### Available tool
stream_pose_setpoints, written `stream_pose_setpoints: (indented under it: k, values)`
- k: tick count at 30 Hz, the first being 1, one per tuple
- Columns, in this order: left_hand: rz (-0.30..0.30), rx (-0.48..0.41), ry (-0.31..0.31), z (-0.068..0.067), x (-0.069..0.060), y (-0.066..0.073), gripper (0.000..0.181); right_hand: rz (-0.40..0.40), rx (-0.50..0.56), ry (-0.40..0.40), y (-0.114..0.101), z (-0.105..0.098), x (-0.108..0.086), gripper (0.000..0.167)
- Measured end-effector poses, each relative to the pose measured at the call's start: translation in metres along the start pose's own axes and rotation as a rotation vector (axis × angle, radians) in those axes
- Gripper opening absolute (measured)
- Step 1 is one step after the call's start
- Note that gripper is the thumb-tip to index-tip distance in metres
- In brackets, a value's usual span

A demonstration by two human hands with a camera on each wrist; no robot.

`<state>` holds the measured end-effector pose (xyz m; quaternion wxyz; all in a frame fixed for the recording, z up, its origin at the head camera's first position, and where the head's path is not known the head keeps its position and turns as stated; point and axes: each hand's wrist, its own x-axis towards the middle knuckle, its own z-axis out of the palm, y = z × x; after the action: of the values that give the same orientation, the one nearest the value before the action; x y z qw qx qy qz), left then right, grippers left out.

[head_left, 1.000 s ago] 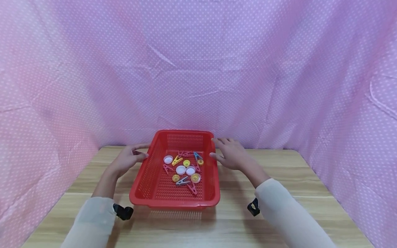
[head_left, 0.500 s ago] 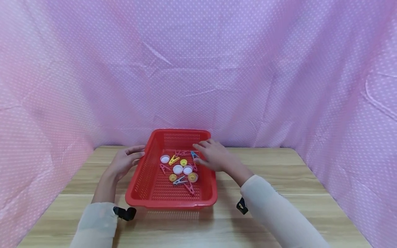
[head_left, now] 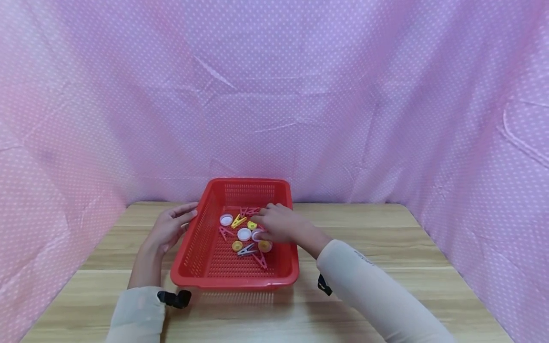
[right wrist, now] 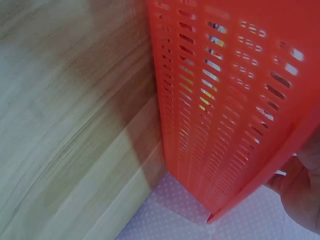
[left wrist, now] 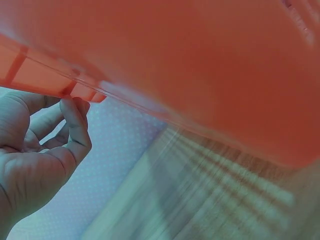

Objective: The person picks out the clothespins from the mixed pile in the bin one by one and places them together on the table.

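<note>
- The red basket (head_left: pixel 231 283) stands on the wooden table (head_left: pixel 364 271), its left rim at the left hand and its right wall below the right wrist.
- The left hand (head_left: pixel 168 227) touches the outer side of that rim with thumb and fingertips, fingers gently bent; whether it pinches the rim I cannot tell.
- The right hand (head_left: pixel 279 225) reaches over the right wall into the basket, fingers bent downward; whether they grasp anything is hidden.
- Just beside the right fingertips lies a yellow cap (head_left: pixel 252 225); a white cap (head_left: pixel 256 236) is partly covered by the right thumb.
- Between the hands lie a yellow clip (head_left: pixel 238 221), a second white cap (head_left: pixel 244 234), a third white cap (head_left: pixel 226 219) and a pink clip (head_left: pixel 225 232), the last two nearer the left hand.
- Beyond the right fingertips are more pink clips (head_left: pixel 250 212).
- Nearer the person than the right hand are two amber caps (head_left: pixel 237 246), a grey clip (head_left: pixel 246 250) and another pink clip (head_left: pixel 260 260).
- Behind both hands hangs a pink dotted cloth (head_left: pixel 274 95).
</note>
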<state>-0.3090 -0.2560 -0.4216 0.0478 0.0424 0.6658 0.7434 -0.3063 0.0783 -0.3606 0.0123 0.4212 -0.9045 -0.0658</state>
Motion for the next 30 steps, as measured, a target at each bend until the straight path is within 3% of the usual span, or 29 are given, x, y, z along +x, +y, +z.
stream_pose_setpoints:
  k: [4, 15, 30]
  values:
    - [-0.013, -0.044, 0.009, 0.000, -0.001, -0.001, 0.055, -0.017, 0.038, -0.039, -0.005, 0.003, 0.008, 0.052]
    - [-0.012, -0.051, 0.028, -0.002, -0.004, 0.000, 0.053, -0.027, 0.339, -0.139, -0.013, 0.016, 0.024, 0.042]
    - [-0.033, -0.082, 0.035, 0.001, -0.001, -0.004, 0.057, -0.069, 0.424, -0.198, -0.016, 0.033, 0.036, 0.025]
